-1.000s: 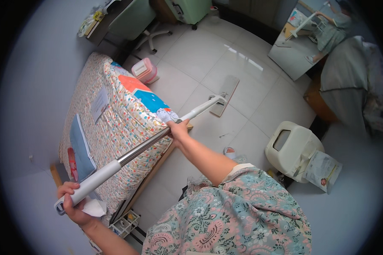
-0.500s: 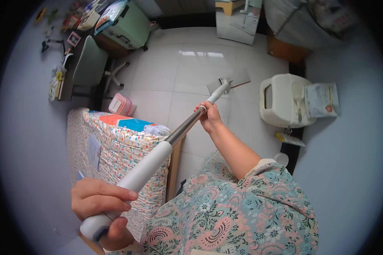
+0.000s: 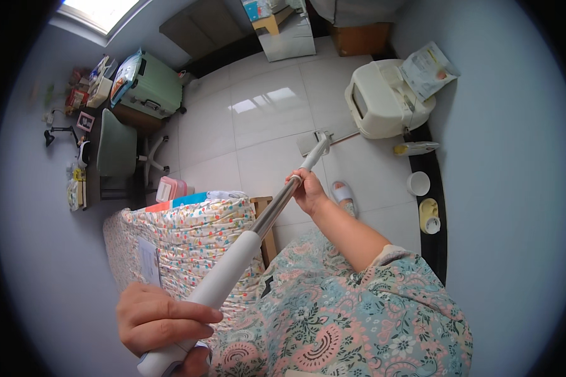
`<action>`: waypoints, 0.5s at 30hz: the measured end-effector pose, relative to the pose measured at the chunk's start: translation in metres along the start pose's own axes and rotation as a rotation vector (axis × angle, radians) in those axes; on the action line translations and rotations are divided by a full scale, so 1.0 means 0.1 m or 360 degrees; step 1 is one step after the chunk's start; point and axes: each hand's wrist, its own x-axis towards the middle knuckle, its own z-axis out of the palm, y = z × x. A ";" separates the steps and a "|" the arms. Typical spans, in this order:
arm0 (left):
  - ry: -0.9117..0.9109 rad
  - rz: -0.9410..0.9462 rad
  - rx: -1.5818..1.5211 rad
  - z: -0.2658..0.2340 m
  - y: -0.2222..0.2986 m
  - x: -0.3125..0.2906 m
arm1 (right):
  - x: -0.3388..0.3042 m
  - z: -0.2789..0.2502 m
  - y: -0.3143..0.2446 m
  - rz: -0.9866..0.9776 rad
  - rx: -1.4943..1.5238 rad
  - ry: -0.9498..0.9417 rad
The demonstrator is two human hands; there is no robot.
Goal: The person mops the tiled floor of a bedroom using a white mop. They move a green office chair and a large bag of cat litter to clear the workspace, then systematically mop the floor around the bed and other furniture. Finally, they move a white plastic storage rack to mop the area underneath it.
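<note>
On the white tiled floor (image 3: pixel 264 119), mop (image 3: pixel 277 207) slanting up-right, both hands gripping.

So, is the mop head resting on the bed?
No, the mop head lies flat on the white tiled floor, apart from the bed.

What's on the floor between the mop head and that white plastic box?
Only bare white tile, in the head view: the mop head lies just left of the white plastic box, nothing between.
</note>
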 end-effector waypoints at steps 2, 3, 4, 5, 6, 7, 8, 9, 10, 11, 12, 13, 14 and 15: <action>-0.0068 0.0037 -0.0040 -0.08 0.04 -0.09 | -0.17 -0.06 0.06 0.0016 0.0019 0.0019; -0.0060 0.0078 -0.0035 -0.11 0.07 -0.13 | -0.26 -0.07 0.09 0.0019 0.0050 0.0026; -0.0050 0.0114 -0.0035 -0.15 0.09 -0.19 | -0.35 -0.09 0.13 0.0025 0.0076 0.0039; -0.0039 0.0149 -0.0033 -0.19 0.09 -0.21 | -0.44 -0.11 0.17 0.0031 0.0102 0.0050; -0.0200 0.0393 -0.0253 -0.37 -0.02 -0.23 | -0.56 -0.13 0.23 0.0089 0.0150 0.0037; -0.0390 0.0391 -0.0361 -0.48 -0.08 -0.20 | -0.68 -0.16 0.25 0.0134 0.0155 0.0081; -0.0583 0.0390 -0.0465 -0.61 -0.09 -0.17 | -0.82 -0.16 0.26 0.0179 0.0161 0.0125; -0.0750 0.0361 -0.0542 -0.75 -0.07 -0.20 | -0.95 -0.13 0.30 0.0261 0.0142 0.0156; -0.0841 0.0343 -0.0661 -0.83 -0.07 -0.21 | -1.07 -0.07 0.28 0.0312 0.0089 0.0172; -0.0863 0.0308 -0.0697 -0.84 -0.05 -0.19 | -1.16 -0.02 0.24 0.0357 0.0049 0.0193; -0.0884 0.0271 -0.0731 -0.84 -0.01 -0.19 | -1.21 0.00 0.19 0.0405 0.0008 0.0214; -0.0907 0.0236 -0.0772 -0.82 0.04 -0.19 | -1.22 -0.02 0.11 0.0529 -0.0030 0.0204; -0.0382 0.0044 -0.0767 -0.72 0.10 -0.30 | -1.18 -0.04 0.01 0.0657 -0.0069 0.0192; 0.0141 -0.0149 -0.0757 -0.51 0.16 -0.49 | -1.13 -0.09 -0.11 0.0778 -0.0108 0.0189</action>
